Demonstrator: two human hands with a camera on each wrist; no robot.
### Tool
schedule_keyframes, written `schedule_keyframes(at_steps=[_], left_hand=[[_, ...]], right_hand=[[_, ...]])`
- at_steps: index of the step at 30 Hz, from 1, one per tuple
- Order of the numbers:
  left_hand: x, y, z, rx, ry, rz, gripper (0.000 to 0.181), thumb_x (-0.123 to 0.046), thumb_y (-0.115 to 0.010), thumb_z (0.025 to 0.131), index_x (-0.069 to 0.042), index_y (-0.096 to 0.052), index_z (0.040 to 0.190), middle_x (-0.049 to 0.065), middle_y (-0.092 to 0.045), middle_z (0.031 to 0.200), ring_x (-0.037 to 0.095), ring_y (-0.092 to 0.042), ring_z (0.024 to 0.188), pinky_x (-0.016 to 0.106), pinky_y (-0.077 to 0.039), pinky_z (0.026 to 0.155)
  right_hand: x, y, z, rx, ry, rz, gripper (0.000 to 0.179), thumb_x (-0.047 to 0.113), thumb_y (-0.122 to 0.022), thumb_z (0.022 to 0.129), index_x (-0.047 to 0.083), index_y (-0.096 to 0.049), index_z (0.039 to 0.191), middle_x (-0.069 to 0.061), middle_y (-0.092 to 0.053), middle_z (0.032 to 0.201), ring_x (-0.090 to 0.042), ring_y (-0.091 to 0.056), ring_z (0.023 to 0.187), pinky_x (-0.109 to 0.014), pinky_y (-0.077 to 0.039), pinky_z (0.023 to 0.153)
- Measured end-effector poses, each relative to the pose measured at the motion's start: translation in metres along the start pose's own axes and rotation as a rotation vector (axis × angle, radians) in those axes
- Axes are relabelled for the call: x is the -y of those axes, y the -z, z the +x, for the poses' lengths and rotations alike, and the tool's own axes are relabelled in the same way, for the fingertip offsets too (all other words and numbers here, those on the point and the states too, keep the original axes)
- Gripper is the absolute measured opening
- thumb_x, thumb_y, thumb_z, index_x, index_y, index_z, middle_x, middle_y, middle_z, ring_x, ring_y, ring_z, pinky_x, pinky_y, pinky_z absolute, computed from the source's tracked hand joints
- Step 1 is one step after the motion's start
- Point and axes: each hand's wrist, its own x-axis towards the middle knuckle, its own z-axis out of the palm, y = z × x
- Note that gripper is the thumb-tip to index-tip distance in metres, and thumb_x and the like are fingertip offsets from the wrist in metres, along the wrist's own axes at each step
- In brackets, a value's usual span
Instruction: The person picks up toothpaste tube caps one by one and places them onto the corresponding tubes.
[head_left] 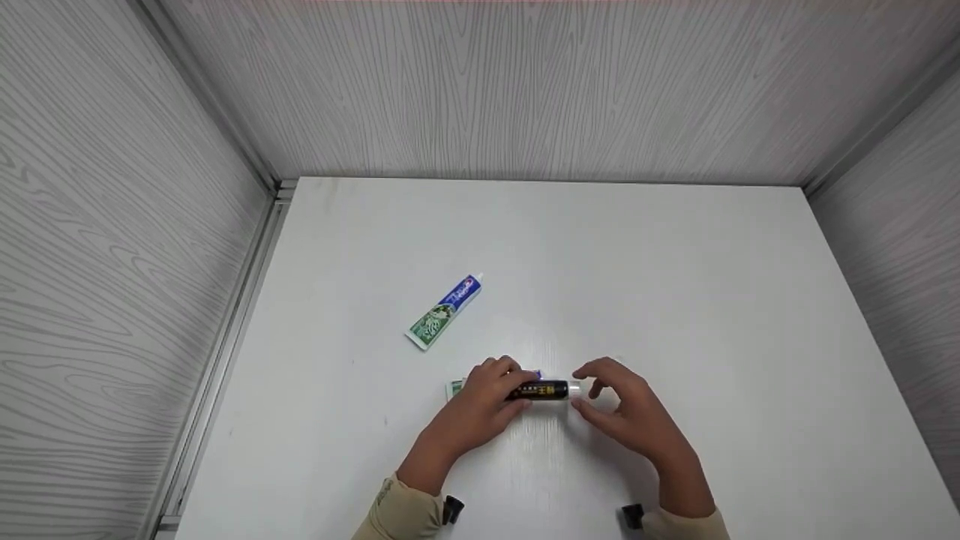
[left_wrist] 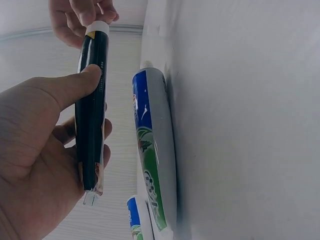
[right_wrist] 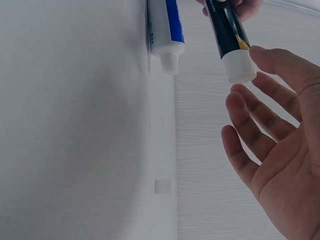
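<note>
My left hand grips a black toothpaste tube with gold lettering and a white cap. In the left wrist view the thumb lies along the tube's dark side, with fingers behind it. My right hand is at the capped end, fingers spread and loosely bent. Its thumb tip is right at the cap's edge in the right wrist view, and the other fingertips stay just past the cap. Under the left hand, partly hidden, a blue, green and white toothpaste tube lies on the table.
Farther back on the white table lies another blue and green toothpaste tube, set diagonally. Grey wood-grain panels stand along the back, the left and the right of the table.
</note>
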Motion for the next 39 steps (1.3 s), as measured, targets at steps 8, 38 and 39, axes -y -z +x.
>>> schedule_keyframes(at_steps=[8,38,39], left_hand=[[0.0016,-0.0022,0.0005,0.0,-0.005,0.001,0.04,-0.022,-0.072,0.103,-0.016,-0.066,0.143,0.002,-0.065,0.127,0.019,-0.055,0.117,0.042,-0.047,0.106],[0.0026,-0.0051,-0.0006,-0.006,-0.043,0.039,0.038,-0.024,-0.071,0.104,-0.016,-0.067,0.14,0.002,-0.064,0.127,0.019,-0.056,0.116,0.042,-0.049,0.104],[0.0021,-0.0046,-0.0007,-0.007,-0.044,0.038,0.038,-0.024,-0.072,0.104,-0.016,-0.067,0.14,0.002,-0.064,0.127,0.019,-0.056,0.116,0.042,-0.049,0.104]], right_hand=[[0.0006,-0.0003,-0.001,0.027,-0.005,0.046,0.044,-0.01,-0.085,0.083,0.017,-0.071,0.115,0.007,-0.071,0.112,-0.014,-0.067,0.087,-0.038,-0.058,0.08],[0.0013,0.0004,-0.0029,0.073,-0.203,-0.029,0.024,0.032,-0.068,0.106,0.017,-0.074,0.124,0.002,-0.075,0.117,-0.007,-0.065,0.095,-0.048,-0.058,0.087],[0.0013,0.0006,-0.0031,0.067,-0.18,-0.023,0.024,0.029,-0.071,0.104,0.017,-0.073,0.124,0.0,-0.075,0.118,-0.007,-0.065,0.094,-0.047,-0.058,0.086]])
